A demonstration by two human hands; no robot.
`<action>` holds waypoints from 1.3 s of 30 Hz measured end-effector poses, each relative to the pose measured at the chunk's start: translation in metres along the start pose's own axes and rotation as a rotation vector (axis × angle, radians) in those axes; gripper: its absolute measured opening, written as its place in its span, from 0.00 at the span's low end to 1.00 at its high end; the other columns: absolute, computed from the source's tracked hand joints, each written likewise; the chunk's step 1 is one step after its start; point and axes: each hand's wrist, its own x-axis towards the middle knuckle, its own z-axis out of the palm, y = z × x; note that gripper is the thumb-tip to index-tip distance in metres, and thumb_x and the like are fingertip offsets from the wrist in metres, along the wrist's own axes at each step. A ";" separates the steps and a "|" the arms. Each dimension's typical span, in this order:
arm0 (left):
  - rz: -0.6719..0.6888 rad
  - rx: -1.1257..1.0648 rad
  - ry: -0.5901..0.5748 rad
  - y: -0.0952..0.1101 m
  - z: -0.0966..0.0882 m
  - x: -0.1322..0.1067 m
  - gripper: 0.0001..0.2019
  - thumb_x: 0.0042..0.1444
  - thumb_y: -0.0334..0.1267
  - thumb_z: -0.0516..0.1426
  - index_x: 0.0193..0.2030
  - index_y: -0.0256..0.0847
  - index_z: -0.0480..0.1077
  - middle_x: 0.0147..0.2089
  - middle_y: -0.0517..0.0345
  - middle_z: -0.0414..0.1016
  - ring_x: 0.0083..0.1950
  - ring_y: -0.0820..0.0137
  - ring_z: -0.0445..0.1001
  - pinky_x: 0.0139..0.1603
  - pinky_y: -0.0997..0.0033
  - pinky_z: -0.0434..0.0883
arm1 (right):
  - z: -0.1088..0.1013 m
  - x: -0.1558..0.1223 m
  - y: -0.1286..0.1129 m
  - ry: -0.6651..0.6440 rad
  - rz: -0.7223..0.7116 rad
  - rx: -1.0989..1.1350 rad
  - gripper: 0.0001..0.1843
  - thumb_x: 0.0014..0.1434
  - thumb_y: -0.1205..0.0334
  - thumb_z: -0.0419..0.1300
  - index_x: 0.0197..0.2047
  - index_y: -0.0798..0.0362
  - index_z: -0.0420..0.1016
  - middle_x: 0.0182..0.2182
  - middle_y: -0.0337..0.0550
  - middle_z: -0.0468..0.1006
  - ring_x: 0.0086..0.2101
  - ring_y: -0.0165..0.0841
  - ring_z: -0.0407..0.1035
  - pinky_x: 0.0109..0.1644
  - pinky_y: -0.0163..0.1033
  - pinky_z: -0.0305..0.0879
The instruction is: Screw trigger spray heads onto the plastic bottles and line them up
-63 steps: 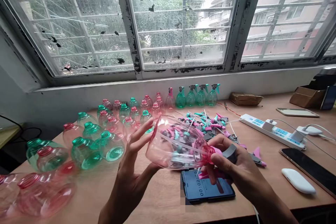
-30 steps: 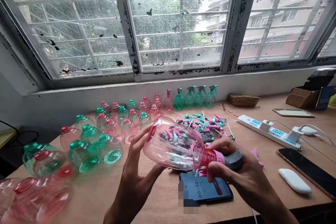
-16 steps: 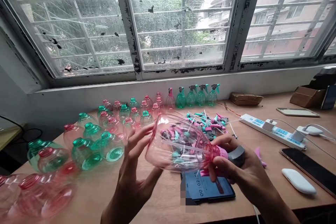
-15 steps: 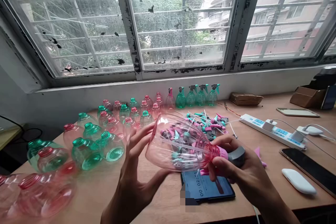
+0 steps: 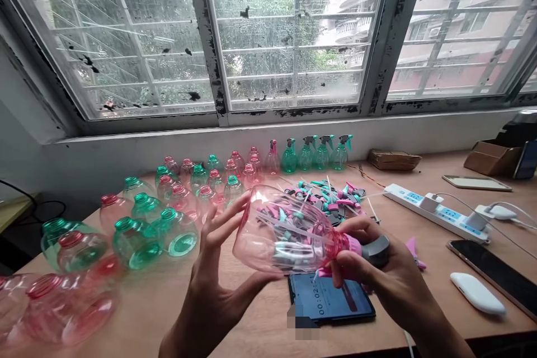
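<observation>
A clear pink spray bottle (image 5: 260, 240) lies tilted on its side in the air between my hands. My left hand (image 5: 222, 268) cups its base end, fingertips above and thumb below. At the neck, my right hand (image 5: 377, 268) pinches the pink collar of the spray head (image 5: 375, 250), whose grey body points right. A thin tube shows through the bottle wall. Behind it lies a heap of pink, green and grey spray heads (image 5: 335, 201), partly seen through the plastic. Below the bottle, a phone (image 5: 331, 302) with a running timer rests on the table.
Several open pink and green bottles (image 5: 145, 207) stand on the left. Finished-looking spray bottles (image 5: 306, 154) line the wall. To the right are a power strip (image 5: 432, 212), a dark phone (image 5: 495, 268), a white case (image 5: 477, 292) and a cardboard box (image 5: 490, 154).
The bottle has turned slightly about its length, with the tube inside shifting. Both hands stay nearly in place on it, and the camera view has moved a little.
</observation>
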 end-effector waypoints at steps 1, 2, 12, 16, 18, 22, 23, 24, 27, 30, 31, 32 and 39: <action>-0.025 0.004 -0.015 0.000 0.000 -0.001 0.37 0.63 0.45 0.71 0.74 0.53 0.60 0.78 0.47 0.69 0.79 0.52 0.66 0.86 0.36 0.47 | 0.000 0.000 0.000 0.004 -0.005 -0.019 0.22 0.61 0.42 0.76 0.45 0.47 0.75 0.21 0.37 0.84 0.22 0.34 0.75 0.16 0.28 0.58; -0.052 0.008 -0.024 0.000 0.000 -0.002 0.35 0.64 0.49 0.69 0.73 0.53 0.61 0.78 0.47 0.69 0.80 0.52 0.66 0.86 0.35 0.45 | 0.000 0.000 0.001 0.006 -0.009 -0.033 0.22 0.61 0.42 0.76 0.45 0.47 0.75 0.21 0.37 0.84 0.22 0.34 0.75 0.15 0.28 0.57; 0.002 0.077 -0.064 -0.001 -0.002 0.000 0.38 0.68 0.39 0.67 0.79 0.52 0.55 0.79 0.49 0.66 0.81 0.58 0.63 0.84 0.51 0.57 | 0.001 0.003 0.001 -0.002 0.017 0.090 0.22 0.60 0.45 0.77 0.45 0.48 0.75 0.22 0.38 0.84 0.24 0.35 0.80 0.18 0.29 0.65; -0.097 -0.026 -0.087 0.002 -0.002 -0.003 0.32 0.71 0.52 0.61 0.77 0.55 0.58 0.81 0.51 0.64 0.82 0.55 0.62 0.87 0.44 0.47 | 0.001 0.004 0.001 0.023 -0.017 0.008 0.21 0.60 0.44 0.78 0.42 0.48 0.77 0.21 0.36 0.85 0.26 0.32 0.80 0.34 0.32 0.79; -0.113 -0.096 -0.064 0.001 -0.003 -0.004 0.26 0.74 0.48 0.59 0.75 0.57 0.61 0.82 0.54 0.63 0.83 0.59 0.61 0.86 0.47 0.50 | 0.001 0.004 0.001 0.000 -0.007 0.027 0.20 0.60 0.44 0.78 0.42 0.48 0.77 0.22 0.36 0.85 0.26 0.32 0.81 0.35 0.33 0.81; -0.038 -0.091 -0.086 -0.003 -0.006 -0.003 0.29 0.74 0.37 0.60 0.77 0.56 0.60 0.82 0.55 0.60 0.84 0.61 0.57 0.84 0.54 0.58 | 0.001 0.005 -0.001 -0.028 0.013 0.147 0.21 0.59 0.46 0.79 0.43 0.49 0.77 0.22 0.35 0.84 0.24 0.32 0.80 0.35 0.38 0.83; -0.026 -0.065 -0.089 -0.004 -0.007 -0.002 0.30 0.73 0.34 0.60 0.78 0.56 0.60 0.82 0.54 0.61 0.83 0.61 0.58 0.83 0.54 0.60 | 0.000 0.005 -0.001 -0.026 0.012 0.156 0.21 0.60 0.46 0.78 0.43 0.49 0.76 0.22 0.35 0.84 0.24 0.33 0.80 0.35 0.38 0.83; -0.020 -0.037 -0.090 -0.004 -0.008 -0.001 0.31 0.73 0.32 0.60 0.78 0.56 0.60 0.80 0.53 0.63 0.82 0.60 0.60 0.82 0.53 0.61 | 0.000 0.005 -0.001 -0.022 0.010 0.151 0.21 0.60 0.46 0.78 0.44 0.49 0.76 0.23 0.35 0.84 0.24 0.33 0.80 0.34 0.39 0.83; -0.036 0.005 -0.111 -0.004 -0.009 -0.001 0.31 0.71 0.36 0.63 0.77 0.56 0.61 0.78 0.51 0.68 0.80 0.56 0.64 0.84 0.46 0.56 | -0.002 0.006 -0.001 0.004 -0.032 0.045 0.20 0.61 0.46 0.77 0.43 0.49 0.77 0.22 0.36 0.85 0.25 0.34 0.80 0.32 0.36 0.78; -0.095 0.000 -0.066 -0.003 -0.006 -0.001 0.29 0.68 0.45 0.66 0.73 0.53 0.64 0.76 0.49 0.71 0.79 0.53 0.65 0.82 0.44 0.60 | -0.001 0.005 -0.001 0.022 -0.106 -0.080 0.18 0.60 0.48 0.78 0.41 0.49 0.79 0.21 0.37 0.85 0.24 0.35 0.79 0.30 0.37 0.75; -0.118 0.003 -0.038 -0.003 -0.005 -0.002 0.27 0.68 0.45 0.66 0.71 0.52 0.66 0.75 0.50 0.72 0.79 0.53 0.66 0.80 0.46 0.64 | 0.000 0.005 -0.001 0.027 -0.116 -0.105 0.18 0.60 0.48 0.78 0.41 0.49 0.79 0.21 0.37 0.84 0.24 0.36 0.78 0.29 0.37 0.74; -0.132 -0.001 -0.014 -0.003 -0.003 -0.002 0.25 0.68 0.43 0.66 0.69 0.52 0.67 0.74 0.51 0.73 0.79 0.55 0.67 0.78 0.49 0.67 | 0.001 0.005 -0.001 0.030 -0.117 -0.117 0.18 0.60 0.47 0.78 0.41 0.49 0.79 0.21 0.37 0.84 0.23 0.36 0.78 0.27 0.37 0.73; -0.035 -0.024 0.060 -0.003 0.002 0.002 0.29 0.71 0.31 0.63 0.74 0.58 0.65 0.74 0.59 0.71 0.78 0.66 0.67 0.77 0.63 0.69 | 0.001 0.004 -0.003 -0.028 0.027 0.056 0.21 0.60 0.43 0.76 0.42 0.48 0.76 0.23 0.38 0.84 0.24 0.36 0.79 0.17 0.31 0.64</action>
